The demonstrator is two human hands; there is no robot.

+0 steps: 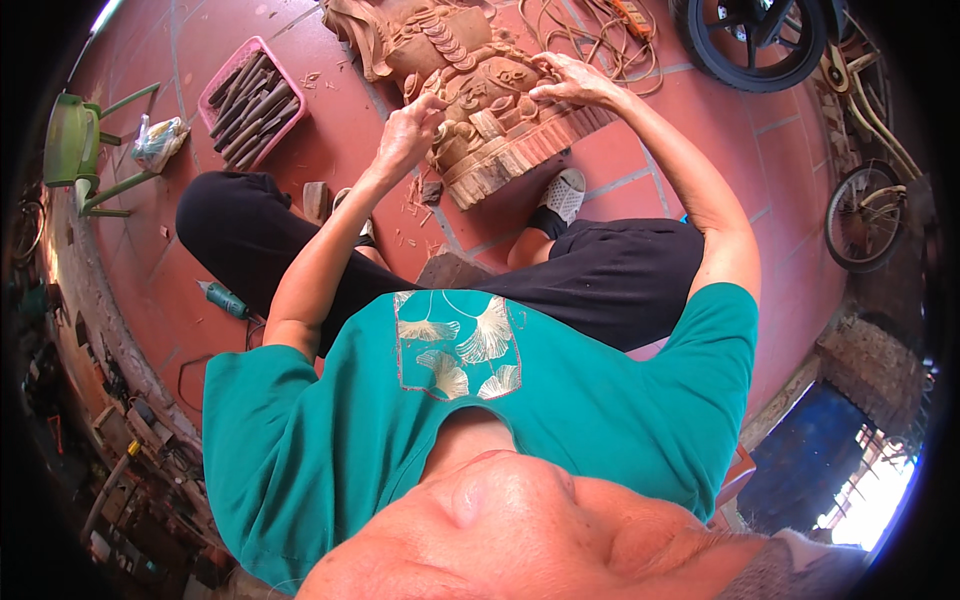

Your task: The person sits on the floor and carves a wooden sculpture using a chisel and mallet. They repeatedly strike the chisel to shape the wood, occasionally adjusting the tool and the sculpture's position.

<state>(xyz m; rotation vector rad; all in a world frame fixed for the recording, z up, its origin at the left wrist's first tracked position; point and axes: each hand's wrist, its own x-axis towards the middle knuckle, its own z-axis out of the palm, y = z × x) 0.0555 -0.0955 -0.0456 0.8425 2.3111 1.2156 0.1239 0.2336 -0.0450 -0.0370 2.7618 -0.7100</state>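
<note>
A large carved wooden sculpture (490,85) lies on the tiled floor in front of me, its thick base edge turned toward my feet. It bears dense relief, with a row of round, coin-like shapes. My left hand (408,132) is at the carving's left side with the fingers curled in; whatever they may grip is too small or hidden to make out. Over the right part of the carving, my right hand (576,80) reaches in with its fingers extended and apart, the tips at the carved surface. No tool shows in it.
A pink basket (298,112) of chisels stands at left, near a green stool (75,150) and a plastic bag (158,142). Wood chips (408,215) and a green power tool (222,298) lie nearby. Orange cord (570,35) and a motorbike wheel (750,40) are at far right.
</note>
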